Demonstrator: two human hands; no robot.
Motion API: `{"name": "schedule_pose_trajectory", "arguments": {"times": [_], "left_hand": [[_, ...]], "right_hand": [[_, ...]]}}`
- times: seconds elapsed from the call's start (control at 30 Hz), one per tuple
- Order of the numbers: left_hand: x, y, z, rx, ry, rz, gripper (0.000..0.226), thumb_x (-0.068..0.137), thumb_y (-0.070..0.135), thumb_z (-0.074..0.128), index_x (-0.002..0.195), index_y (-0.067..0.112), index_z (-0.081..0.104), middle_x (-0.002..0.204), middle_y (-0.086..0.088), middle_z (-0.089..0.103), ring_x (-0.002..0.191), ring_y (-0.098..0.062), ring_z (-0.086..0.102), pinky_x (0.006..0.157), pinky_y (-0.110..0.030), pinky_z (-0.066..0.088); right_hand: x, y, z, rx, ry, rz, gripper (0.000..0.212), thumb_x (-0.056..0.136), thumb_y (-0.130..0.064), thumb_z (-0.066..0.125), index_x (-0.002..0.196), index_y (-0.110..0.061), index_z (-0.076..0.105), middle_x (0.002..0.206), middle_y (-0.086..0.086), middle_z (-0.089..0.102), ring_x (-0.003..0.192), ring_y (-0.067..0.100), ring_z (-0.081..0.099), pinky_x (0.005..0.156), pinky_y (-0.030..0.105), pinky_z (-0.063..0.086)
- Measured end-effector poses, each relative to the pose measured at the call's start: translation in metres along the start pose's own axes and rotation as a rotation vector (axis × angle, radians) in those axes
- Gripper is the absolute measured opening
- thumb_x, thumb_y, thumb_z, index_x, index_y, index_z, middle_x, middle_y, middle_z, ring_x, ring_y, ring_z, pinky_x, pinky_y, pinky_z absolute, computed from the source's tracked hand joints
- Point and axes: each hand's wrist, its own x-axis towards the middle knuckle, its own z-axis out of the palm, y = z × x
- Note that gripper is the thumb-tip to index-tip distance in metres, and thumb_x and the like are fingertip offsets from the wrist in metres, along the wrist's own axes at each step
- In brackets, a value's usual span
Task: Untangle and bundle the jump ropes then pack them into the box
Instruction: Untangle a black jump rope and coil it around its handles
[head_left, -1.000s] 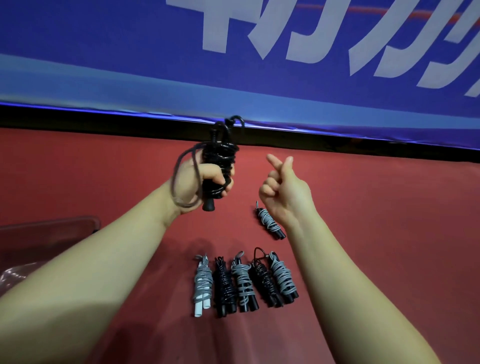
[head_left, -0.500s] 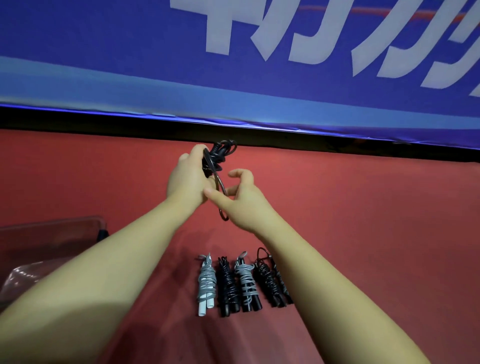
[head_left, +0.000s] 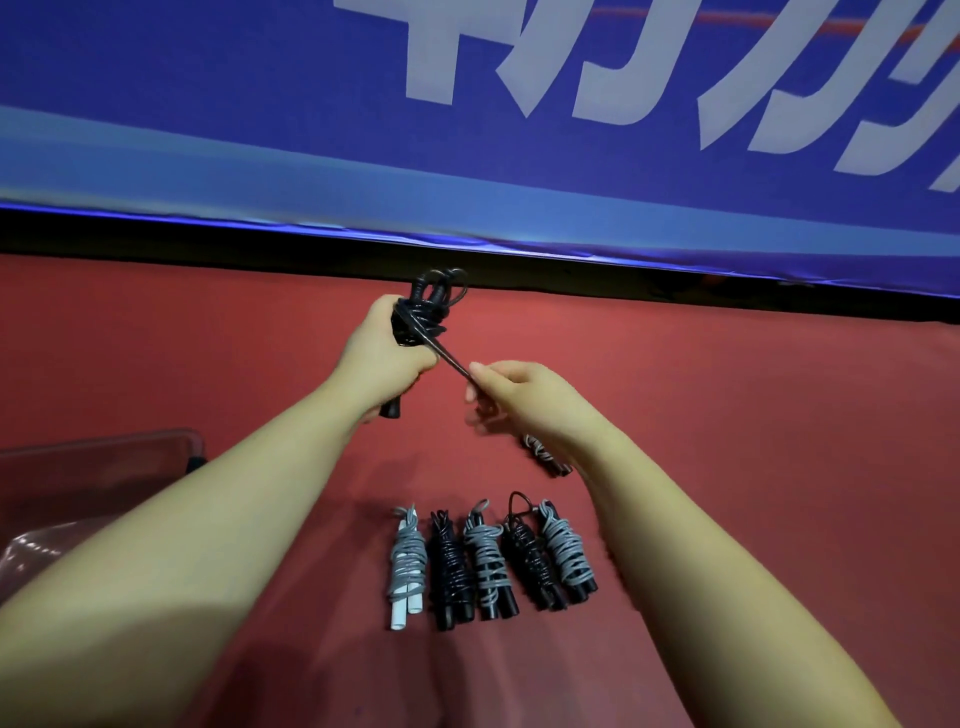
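Hands raised over red surface (head_left: 727, 441), in front of blue banner (head_left: 311, 130) with white lettering. Left hand (head_left: 384, 358) is wrapped around black jump rope (head_left: 423, 312), gripping the handles; cord is coiled around their upper part and a handle end (head_left: 390, 409) sticks out below the fist. Right hand (head_left: 530, 402) pinches the free strand (head_left: 449, 358) between thumb and fingertips; strand runs taut and diagonal from the coil down to that hand. Below, between the forearms, five bundled ropes lie side by side in a row on the red surface: grey cord on white handles (head_left: 408, 561), black bundle (head_left: 449, 566), grey cord on black handles (head_left: 485, 564), second black bundle (head_left: 527, 556), grey bundle (head_left: 569, 556). A sixth bundle (head_left: 545, 457) lies apart, farther up, partly hidden by the right wrist. Translucent box (head_left: 156, 441) sits at left edge, partly covered by the left forearm; contents cannot be told.
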Motion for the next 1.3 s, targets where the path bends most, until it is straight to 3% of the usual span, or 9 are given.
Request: {"name": "schedule_pose_trajectory", "arguments": {"times": [0.17, 0.43, 0.53, 0.63, 0.77, 0.93, 1.1, 1.2, 1.3], "left_hand": [[-0.012, 0.013, 0.003, -0.297, -0.286, -0.087, 0.046, 0.073, -0.017, 0.05, 0.102, 0.019, 0.048, 0.065, -0.011, 0.051, 0.051, -0.021, 0.05, 0.048, -0.027, 0.037], [-0.017, 0.017, 0.001, -0.571, -0.417, -0.119, 0.039, 0.072, 0.025, 0.076, 0.1, 0.019, 0.048, 0.075, -0.01, 0.056, 0.054, -0.022, 0.055, 0.045, -0.026, 0.044], [-0.016, 0.02, 0.005, -0.527, -0.305, -0.091, 0.038, 0.068, 0.039, 0.065, 0.095, 0.02, 0.047, 0.07, -0.008, 0.054, 0.049, -0.02, 0.052, 0.043, -0.023, 0.041], [-0.015, 0.018, 0.009, -0.512, -0.233, -0.076, 0.037, 0.071, 0.042, 0.066, 0.094, 0.019, 0.048, 0.069, -0.007, 0.054, 0.048, -0.019, 0.052, 0.043, -0.023, 0.041], [-0.014, 0.014, 0.014, -0.502, -0.165, -0.022, 0.024, 0.084, 0.032, 0.066, 0.093, 0.018, 0.048, 0.069, -0.007, 0.052, 0.047, -0.018, 0.051, 0.043, -0.024, 0.04], [-0.015, 0.017, 0.015, -0.487, -0.179, 0.006, 0.033, 0.079, 0.036, 0.067, 0.098, 0.017, 0.048, 0.07, -0.008, 0.052, 0.048, -0.019, 0.05, 0.045, -0.026, 0.039], [-0.021, 0.019, 0.021, -0.512, -0.261, 0.005, 0.045, 0.066, 0.044, 0.067, 0.098, 0.019, 0.047, 0.072, -0.01, 0.052, 0.051, -0.02, 0.051, 0.046, -0.027, 0.041], [-0.022, 0.019, 0.027, -0.558, -0.255, -0.002, 0.029, 0.082, 0.019, 0.069, 0.101, 0.021, 0.047, 0.079, -0.009, 0.058, 0.051, -0.019, 0.052, 0.045, -0.026, 0.04], [-0.023, 0.018, 0.026, -0.507, -0.309, 0.031, 0.035, 0.086, -0.004, 0.062, 0.103, 0.021, 0.045, 0.081, -0.009, 0.058, 0.054, -0.019, 0.053, 0.045, -0.026, 0.04]], "right_hand": [[0.007, 0.005, -0.01, -0.222, 0.394, -0.311, 0.008, 0.086, -0.017, 0.066, 0.079, -0.016, 0.064, 0.071, -0.005, 0.062, 0.068, 0.009, 0.055, 0.072, 0.026, 0.046], [0.002, 0.001, -0.011, -0.127, 0.413, -0.457, 0.018, 0.082, -0.012, 0.069, 0.078, -0.025, 0.057, 0.075, -0.006, 0.058, 0.066, 0.009, 0.054, 0.068, 0.024, 0.046], [-0.001, 0.001, -0.01, 0.195, 0.483, -0.469, 0.026, 0.082, -0.005, 0.069, 0.094, -0.023, 0.055, 0.09, -0.004, 0.054, 0.069, 0.007, 0.056, 0.067, 0.019, 0.049], [0.001, -0.002, 0.001, 0.896, 0.404, -0.347, 0.031, 0.087, 0.005, 0.058, 0.114, -0.012, 0.054, 0.105, 0.003, 0.056, 0.08, 0.005, 0.062, 0.071, 0.014, 0.052], [0.003, -0.011, 0.015, 1.368, 0.291, -0.14, 0.01, 0.091, 0.001, 0.052, 0.096, 0.0, 0.06, 0.088, 0.007, 0.061, 0.061, 0.005, 0.065, 0.066, 0.014, 0.055], [0.004, -0.018, 0.017, 1.334, 0.233, -0.129, 0.014, 0.095, -0.014, 0.05, 0.103, -0.008, 0.06, 0.089, 0.004, 0.063, 0.072, 0.007, 0.059, 0.065, 0.013, 0.053], [0.005, -0.021, 0.013, 1.186, 0.357, 0.004, 0.012, 0.092, -0.026, 0.057, 0.094, -0.018, 0.066, 0.075, -0.01, 0.068, 0.065, 0.002, 0.062, 0.065, 0.017, 0.051], [0.009, -0.025, 0.007, 1.332, 0.342, 0.035, 0.01, 0.091, -0.018, 0.058, 0.086, -0.011, 0.063, 0.063, -0.005, 0.066, 0.057, 0.005, 0.065, 0.06, 0.018, 0.056], [0.012, -0.028, -0.005, 0.989, 0.387, -0.064, 0.012, 0.094, -0.014, 0.055, 0.085, -0.011, 0.063, 0.062, -0.004, 0.062, 0.05, 0.001, 0.056, 0.04, 0.011, 0.039]]}}
